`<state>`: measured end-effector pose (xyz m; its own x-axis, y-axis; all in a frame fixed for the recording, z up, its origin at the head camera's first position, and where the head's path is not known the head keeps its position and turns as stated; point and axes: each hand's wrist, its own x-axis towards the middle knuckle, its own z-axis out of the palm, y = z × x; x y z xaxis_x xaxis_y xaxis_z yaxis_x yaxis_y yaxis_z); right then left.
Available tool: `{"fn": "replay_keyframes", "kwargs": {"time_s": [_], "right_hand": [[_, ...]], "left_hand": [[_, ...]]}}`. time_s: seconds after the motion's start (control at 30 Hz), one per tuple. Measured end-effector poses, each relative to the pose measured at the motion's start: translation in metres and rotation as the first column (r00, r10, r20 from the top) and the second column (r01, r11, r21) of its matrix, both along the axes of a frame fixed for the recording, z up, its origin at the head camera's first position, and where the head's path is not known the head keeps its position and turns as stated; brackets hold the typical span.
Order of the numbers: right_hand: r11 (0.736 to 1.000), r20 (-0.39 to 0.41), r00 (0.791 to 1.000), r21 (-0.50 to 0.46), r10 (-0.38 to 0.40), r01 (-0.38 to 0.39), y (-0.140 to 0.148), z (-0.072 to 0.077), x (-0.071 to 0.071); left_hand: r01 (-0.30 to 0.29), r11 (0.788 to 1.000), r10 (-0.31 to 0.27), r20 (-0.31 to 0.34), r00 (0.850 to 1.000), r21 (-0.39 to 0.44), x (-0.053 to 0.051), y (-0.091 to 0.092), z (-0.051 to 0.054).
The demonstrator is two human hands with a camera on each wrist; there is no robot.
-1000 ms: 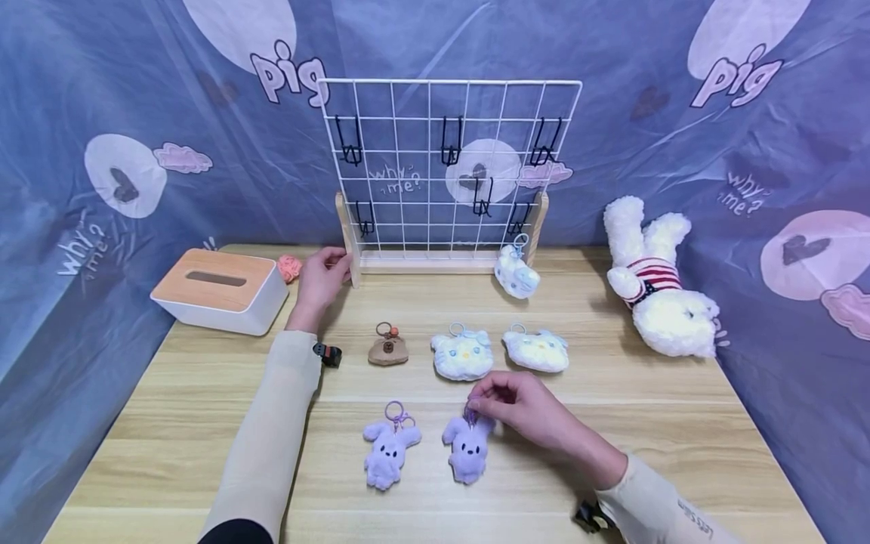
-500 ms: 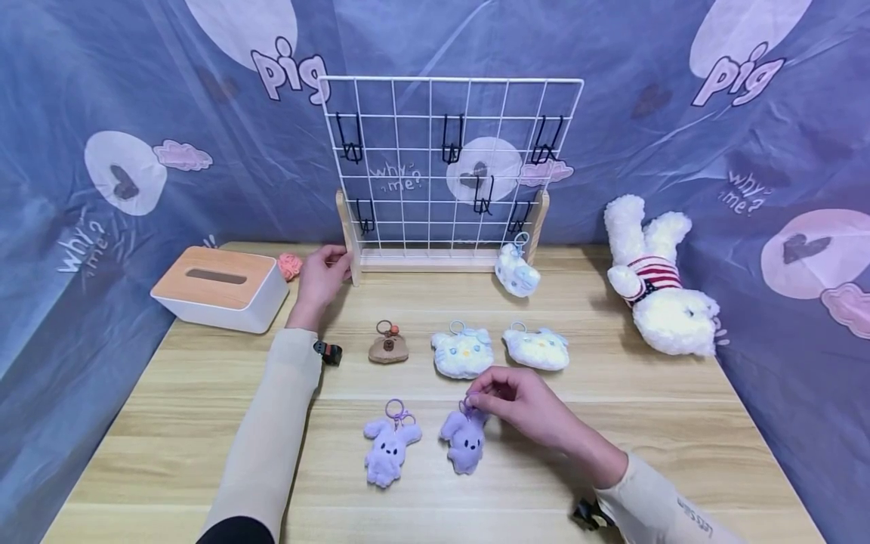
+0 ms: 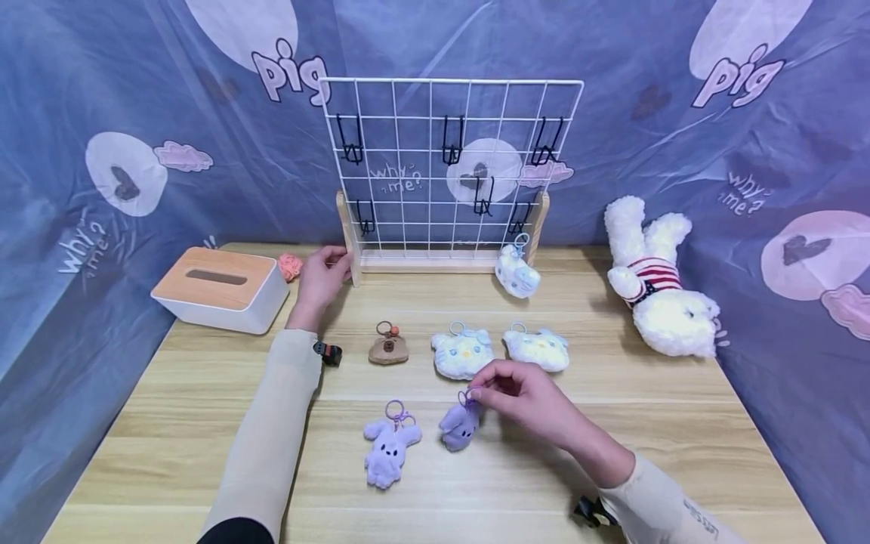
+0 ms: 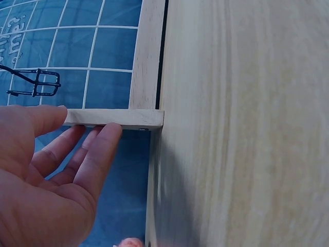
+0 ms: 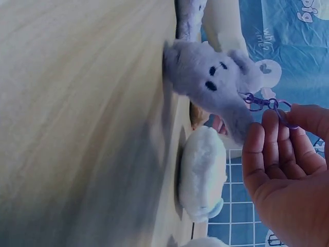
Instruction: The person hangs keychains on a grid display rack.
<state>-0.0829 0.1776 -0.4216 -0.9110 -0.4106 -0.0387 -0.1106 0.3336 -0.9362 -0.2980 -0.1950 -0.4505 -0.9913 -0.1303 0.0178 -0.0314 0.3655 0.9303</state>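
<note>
Tabletop [image 3: 632, 431]; two hands [image 3: 322, 278] [image 3: 533, 397]: left pinches one rack [image 3: 428, 262], right one purple keychain [image 3: 459, 428] of six.

Holds the left arm [image 3: 261, 438] outstretched, pale-sleeved, from the lower left of the frame to mid-height, with the left hand [image 3: 322, 279] left of center — pinching, with thumb [image 4: 49, 118] and fingers [image 4: 100, 159] opposed. Angles the right arm [image 3: 666, 499], likewise sleeved, in from the lower right, baring the right wrist [image 3: 608, 457]. Pinches with the right hand [image 3: 530, 397] just below and right of center — at close range, shows the palm [image 5: 303, 206] and curved fingers.
</note>
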Motion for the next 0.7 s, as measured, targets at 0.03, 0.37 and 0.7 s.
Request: {"fn": "replay_keyframes", "kwargs": {"time_s": [0.03, 0.37, 0.7], "right_hand": [[1.0, -0.004, 1.0, -0.007, 0.001, -0.001, 0.0, 0.001, 0.0], [0.999, -0.039, 0.999, -0.032, -0.005, 0.004, 0.002, 0.009, -0.001], [0.999, -0.054, 0.998, -0.028, -0.023, 0.022, 0.004, 0.018, -0.006]], "left_hand": [[0.001, 1.0, -0.001, 0.0, 1.0, 0.005, 0.0, 0.0, 0.0], [0.008, 1.0, -0.008, -0.003, 1.0, 0.006, 0.0, 0.0, -0.001], [0.006, 1.0, -0.006, -0.004, 1.0, -0.001, -0.001, -0.001, -0.001]]}}
